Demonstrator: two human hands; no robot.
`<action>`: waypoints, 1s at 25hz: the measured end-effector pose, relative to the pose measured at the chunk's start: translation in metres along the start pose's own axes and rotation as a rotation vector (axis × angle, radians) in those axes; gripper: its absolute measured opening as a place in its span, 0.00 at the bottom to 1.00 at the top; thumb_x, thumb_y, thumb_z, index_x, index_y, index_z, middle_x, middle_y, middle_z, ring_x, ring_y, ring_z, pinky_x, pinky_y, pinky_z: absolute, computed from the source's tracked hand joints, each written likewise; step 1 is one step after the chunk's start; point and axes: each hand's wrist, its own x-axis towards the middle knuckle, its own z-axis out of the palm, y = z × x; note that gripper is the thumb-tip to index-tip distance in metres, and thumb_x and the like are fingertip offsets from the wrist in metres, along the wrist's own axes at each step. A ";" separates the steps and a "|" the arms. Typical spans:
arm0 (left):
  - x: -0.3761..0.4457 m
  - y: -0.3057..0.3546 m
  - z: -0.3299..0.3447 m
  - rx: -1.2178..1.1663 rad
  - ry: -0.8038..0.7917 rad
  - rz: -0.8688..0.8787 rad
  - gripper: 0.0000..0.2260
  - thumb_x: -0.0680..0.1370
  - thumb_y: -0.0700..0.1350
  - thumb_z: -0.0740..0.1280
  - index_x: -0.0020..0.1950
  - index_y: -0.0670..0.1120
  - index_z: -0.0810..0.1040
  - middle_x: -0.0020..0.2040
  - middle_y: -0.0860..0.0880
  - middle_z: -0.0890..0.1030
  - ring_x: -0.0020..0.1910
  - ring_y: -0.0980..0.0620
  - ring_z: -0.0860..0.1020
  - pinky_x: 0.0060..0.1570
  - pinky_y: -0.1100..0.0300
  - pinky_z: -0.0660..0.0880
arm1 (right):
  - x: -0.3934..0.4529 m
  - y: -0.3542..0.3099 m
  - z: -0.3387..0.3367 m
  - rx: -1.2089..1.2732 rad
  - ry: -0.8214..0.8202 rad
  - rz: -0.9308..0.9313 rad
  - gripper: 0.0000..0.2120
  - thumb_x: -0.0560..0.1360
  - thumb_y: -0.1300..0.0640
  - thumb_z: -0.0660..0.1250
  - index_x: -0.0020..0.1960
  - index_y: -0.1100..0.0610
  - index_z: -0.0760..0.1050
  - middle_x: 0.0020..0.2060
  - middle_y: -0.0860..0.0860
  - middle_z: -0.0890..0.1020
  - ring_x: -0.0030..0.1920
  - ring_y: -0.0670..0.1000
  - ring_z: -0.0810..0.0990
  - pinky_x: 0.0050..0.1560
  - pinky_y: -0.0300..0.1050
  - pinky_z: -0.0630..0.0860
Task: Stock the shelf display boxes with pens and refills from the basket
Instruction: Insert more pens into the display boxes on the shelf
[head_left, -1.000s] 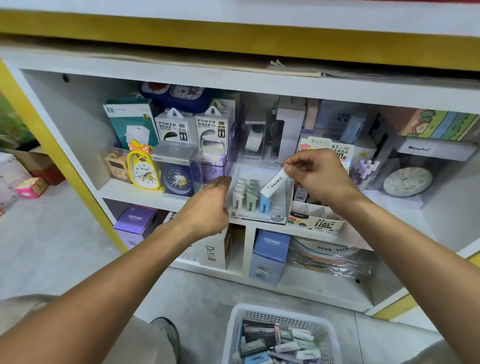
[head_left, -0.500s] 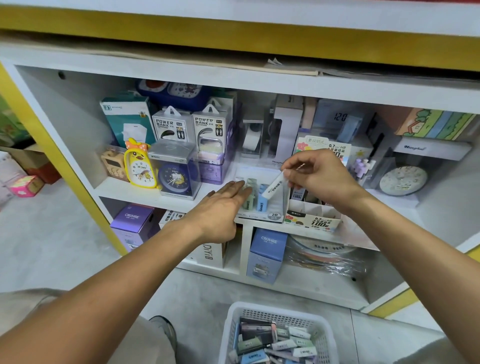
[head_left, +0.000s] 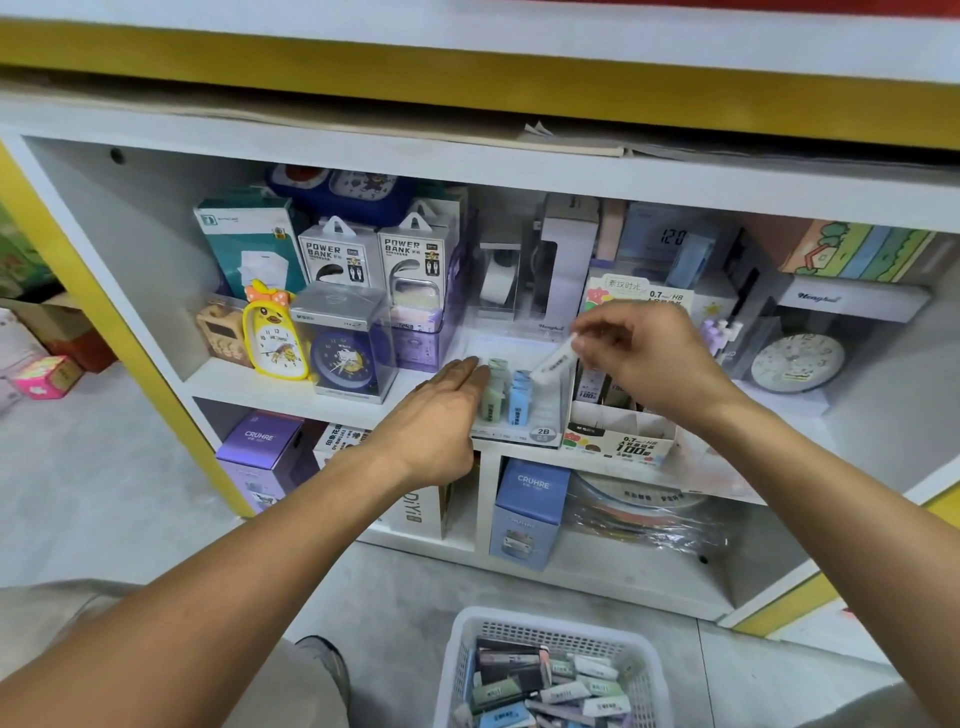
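A clear display box (head_left: 540, 434) marked 2B stands at the front of the middle shelf, with green (head_left: 493, 397) and blue refill cases (head_left: 519, 400) upright inside. My right hand (head_left: 649, 358) pinches a white refill case (head_left: 553, 366), tilted over the box's right side. My left hand (head_left: 441, 415) lies flat with fingers together against the box's left side, holding nothing. On the floor at the bottom stands a white basket (head_left: 467, 644) with several refill cases and dark pen packs.
A cardboard 0.7 lead display box (head_left: 618, 441) sits right of the clear box. Clocks (head_left: 272, 343), power bank packs (head_left: 337, 254) and a tape dispenser (head_left: 498, 280) fill the shelf. Purple and blue CRUHRE boxes (head_left: 530, 509) stand on the lower shelf.
My left hand slid right along the shelf edge to the clear box's left side. My right hand lowered the white case a little toward the box.
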 end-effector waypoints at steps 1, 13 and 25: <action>-0.001 -0.001 0.000 0.006 0.028 -0.012 0.37 0.73 0.36 0.60 0.81 0.45 0.50 0.81 0.47 0.50 0.79 0.51 0.50 0.76 0.60 0.51 | 0.005 -0.002 0.005 0.020 0.077 -0.005 0.07 0.76 0.62 0.72 0.53 0.56 0.83 0.41 0.49 0.84 0.39 0.45 0.83 0.47 0.36 0.80; -0.005 -0.013 0.001 0.035 -0.040 -0.010 0.40 0.72 0.37 0.62 0.81 0.46 0.46 0.81 0.48 0.46 0.79 0.52 0.50 0.73 0.61 0.52 | 0.064 -0.010 0.083 -0.222 -0.132 -0.022 0.06 0.76 0.62 0.72 0.53 0.57 0.83 0.44 0.52 0.85 0.45 0.50 0.83 0.53 0.51 0.81; -0.011 -0.007 0.000 -0.030 0.026 -0.065 0.36 0.71 0.35 0.63 0.79 0.45 0.56 0.79 0.45 0.56 0.76 0.46 0.60 0.71 0.55 0.63 | 0.063 -0.014 0.082 -0.247 -0.235 -0.013 0.19 0.78 0.69 0.63 0.63 0.53 0.81 0.54 0.50 0.82 0.53 0.48 0.80 0.58 0.41 0.76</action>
